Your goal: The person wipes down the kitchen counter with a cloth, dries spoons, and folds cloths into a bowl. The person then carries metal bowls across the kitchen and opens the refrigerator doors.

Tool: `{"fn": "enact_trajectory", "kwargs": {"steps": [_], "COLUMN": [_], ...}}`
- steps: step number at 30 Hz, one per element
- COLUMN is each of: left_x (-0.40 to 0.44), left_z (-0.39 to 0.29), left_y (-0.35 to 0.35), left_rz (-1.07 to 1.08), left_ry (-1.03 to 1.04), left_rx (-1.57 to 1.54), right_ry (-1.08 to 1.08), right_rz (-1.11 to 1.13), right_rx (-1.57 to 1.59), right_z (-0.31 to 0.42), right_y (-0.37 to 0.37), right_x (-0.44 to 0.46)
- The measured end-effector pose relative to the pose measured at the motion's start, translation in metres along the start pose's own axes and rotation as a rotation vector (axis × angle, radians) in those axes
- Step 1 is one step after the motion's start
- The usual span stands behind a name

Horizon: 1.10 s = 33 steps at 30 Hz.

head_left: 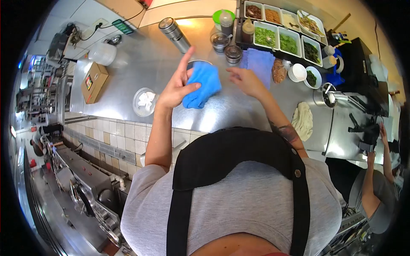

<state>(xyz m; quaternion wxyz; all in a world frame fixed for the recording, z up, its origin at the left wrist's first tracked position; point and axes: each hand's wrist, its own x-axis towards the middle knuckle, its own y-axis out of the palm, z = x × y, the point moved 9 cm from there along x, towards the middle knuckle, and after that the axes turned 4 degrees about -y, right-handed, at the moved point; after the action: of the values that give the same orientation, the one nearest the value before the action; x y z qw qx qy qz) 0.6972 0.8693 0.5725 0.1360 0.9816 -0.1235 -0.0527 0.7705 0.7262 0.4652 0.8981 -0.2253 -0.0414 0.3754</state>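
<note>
My left hand (177,87) grips a bright blue cloth (201,85) between thumb and fingers, its index finger pointing up and away. Behind the cloth shows only the rim of a round dish (200,62); the rest of it is hidden. To the right, my right hand (247,81) hovers over the steel table (239,112), holding nothing, with the index finger stretched out and the others loosely bent. Just beyond it lies a folded lavender cloth (260,64). A clear bowl with white pieces (146,101) stands left of my left wrist.
A steel cylinder (174,34) and two small jars (233,54) stand farther back. White trays of chopped greens (288,42) line the back right. A cardboard box (95,83) is at left, a crumpled pale cloth (303,121) at right. A co-worker (376,187) works at far right.
</note>
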Motion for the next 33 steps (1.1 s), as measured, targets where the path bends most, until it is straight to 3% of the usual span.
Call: {"fn": "enact_trajectory", "kwargs": {"steps": [1,4,7,10,11,14,16,19,20,23,26,29,33], "left_x": [0.001,0.003,0.014,0.020,0.021,0.028,0.029,0.035,0.038,0.049,0.060,0.055,0.067], "left_z": [-0.002,-0.010,0.001,-0.005,0.001,0.021,0.032,0.022,0.015,0.004,0.032,0.061,0.037], "left_y": [0.000,0.004,0.010,0.012,0.006,-0.027,-0.043,-0.024,-0.025,-0.021,-0.023,0.005,0.021], "left_rz": [-0.005,0.004,-0.013,-0.112,-0.116,-0.159,-0.234,0.031,-0.041,-0.221,-0.250,-0.127,-0.148], "left_ry": [0.034,0.151,0.160,0.131,0.085,-0.071,-0.208,-0.217,-0.180,-0.130,-0.229,-0.356,-0.095], "left_rx": [-0.014,0.006,0.043,-0.223,-0.212,-0.130,-0.007,-0.368,-0.284,-0.032,0.098,-0.019,-0.237], "right_ry": [0.046,0.069,0.012,-0.028,-0.007,-0.012,-0.137,-0.162,-0.140,-0.295,-0.202,-0.162,-0.112], "right_rz": [-0.041,-0.070,0.174,0.062,-0.048,-0.218,-0.315,-0.369,-0.369,-0.402,-0.169,-0.216,-0.179], "right_rx": [0.091,1.053,1.269,0.632,0.788,0.828,0.651,0.197,0.012,-0.113,0.810,0.946,0.979], "right_z": [-0.011,0.009,0.047,0.058,0.055,0.038,0.048,0.063,0.063,0.065,0.081,0.086,0.085], "right_y": [0.004,0.029,0.034,-0.001,-0.011,-0.053,-0.075,-0.099,-0.104,-0.110,-0.106,-0.108,-0.094], "right_x": [-0.002,-0.008,-0.004,-0.002,0.000,0.008,0.008,0.010,0.012,0.021,0.018,0.011,-0.001]}}
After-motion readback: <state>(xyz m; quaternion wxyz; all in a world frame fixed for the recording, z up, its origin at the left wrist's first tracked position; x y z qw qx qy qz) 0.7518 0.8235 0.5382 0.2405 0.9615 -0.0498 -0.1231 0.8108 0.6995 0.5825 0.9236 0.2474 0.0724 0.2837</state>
